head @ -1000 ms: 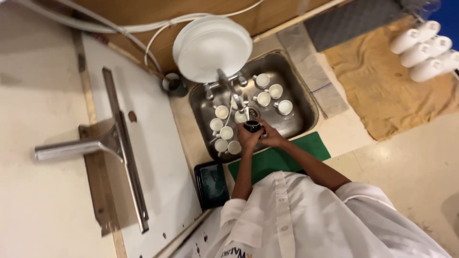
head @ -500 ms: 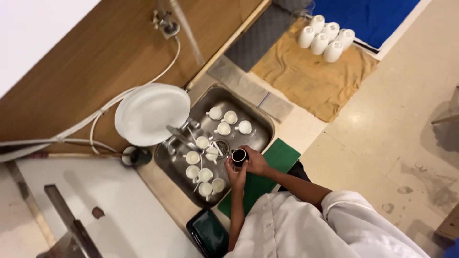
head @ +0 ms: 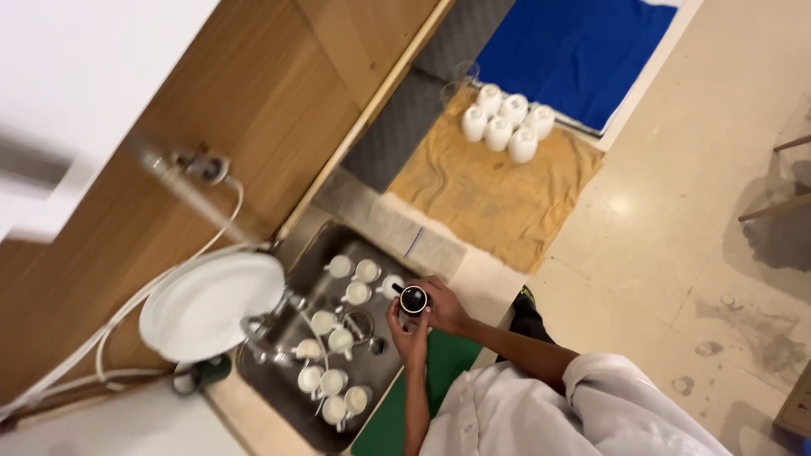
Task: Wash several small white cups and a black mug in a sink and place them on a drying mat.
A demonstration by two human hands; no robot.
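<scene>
Both hands, left hand (head: 407,336) and right hand (head: 444,306), closed around a dark cup (head: 413,299), sink (head: 372,393) of white cups (head: 340,339) at nine o'clock

You're holding a small dark round cup with a white rim (head: 413,299), mouth up, roughly upright, sitting over the near edge of the steel sink (head: 378,390).

Small round cup (head: 413,299), held over the sink: black outside, dark inside. Metal sink basin (head: 384,371): grey steel, holding white ceramic cups (head: 340,339). Round plate (head: 211,304) left of the sink: white. Wall panel (head: 279,101) at far side: brown wood grain. Drying cloth (head: 498,198) to the right: plain mustard yellow, carrying white upturned cups (head: 505,122). Far mat (head: 583,51): solid blue. Near mat (head: 405,405): green. Sleeves (head: 583,414): white.
</scene>
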